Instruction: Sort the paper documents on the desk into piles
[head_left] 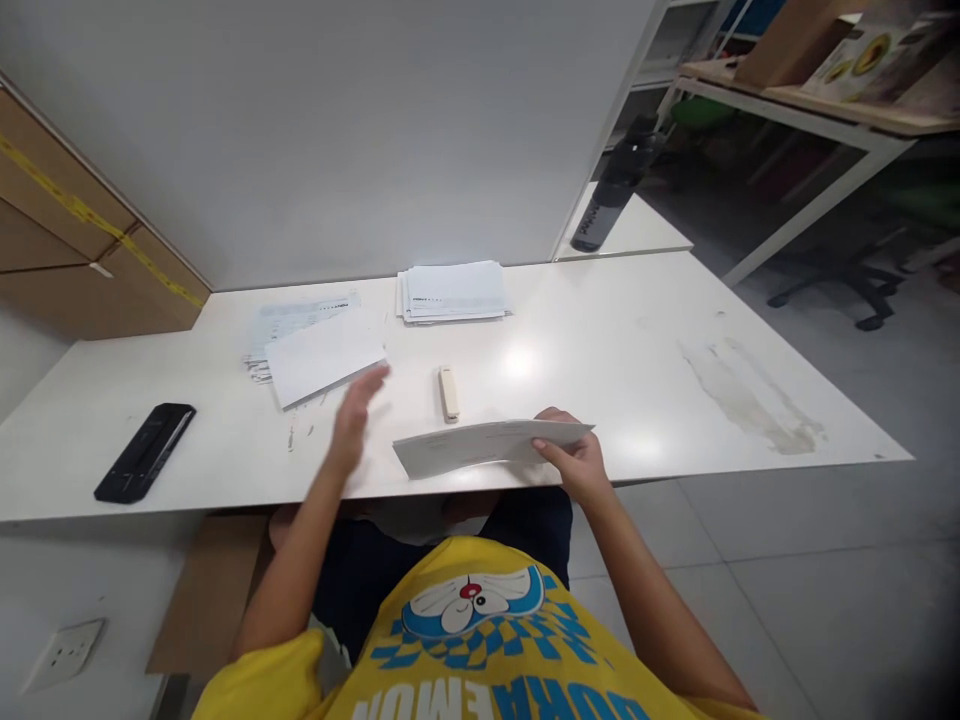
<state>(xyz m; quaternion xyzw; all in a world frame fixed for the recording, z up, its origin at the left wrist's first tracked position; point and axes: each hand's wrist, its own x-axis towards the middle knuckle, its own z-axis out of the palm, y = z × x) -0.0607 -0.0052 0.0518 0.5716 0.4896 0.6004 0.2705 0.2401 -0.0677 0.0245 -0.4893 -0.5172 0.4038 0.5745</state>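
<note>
My right hand grips a few white paper sheets by their right end, thumb on the near side and fingers behind. The sheets are held slightly bowed above the table's front edge. My left hand is empty, its fingers stretched out beside a blank white sheet; I cannot tell whether it touches that sheet. Under the blank sheet lies a fanned pile of printed papers. Between my hands, just beyond the held sheets, a small cream stapler rests on the table.
A neater stack of printed papers lies by the partition. A black phone-like object is at the left on the white table. Cardboard boxes stand far left, and a dark bottle at the back right.
</note>
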